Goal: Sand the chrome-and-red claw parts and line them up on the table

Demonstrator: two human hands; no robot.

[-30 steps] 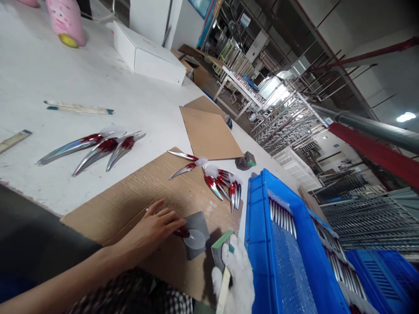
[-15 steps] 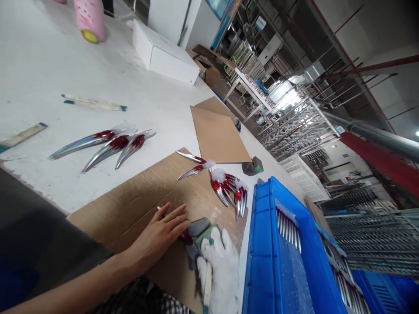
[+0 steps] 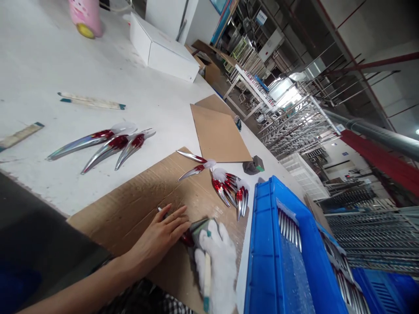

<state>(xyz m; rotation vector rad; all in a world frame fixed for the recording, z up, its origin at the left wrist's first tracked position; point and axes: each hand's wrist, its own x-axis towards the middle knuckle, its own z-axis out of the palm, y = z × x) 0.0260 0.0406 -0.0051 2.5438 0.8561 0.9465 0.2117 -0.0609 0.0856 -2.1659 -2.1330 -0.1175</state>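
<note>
Two cardboard sheets (image 3: 131, 205) | white table (image 3: 65, 74) | metal racks (image 3: 296, 126) (factory hall)

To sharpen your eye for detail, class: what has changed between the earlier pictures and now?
The gloved right hand, gripping a green-edged grey block and a wooden stick, has moved away from the blue crate toward the bare left hand. The left hand stayed at the red-tipped piece; the silver-and-red claws stayed put.
</note>
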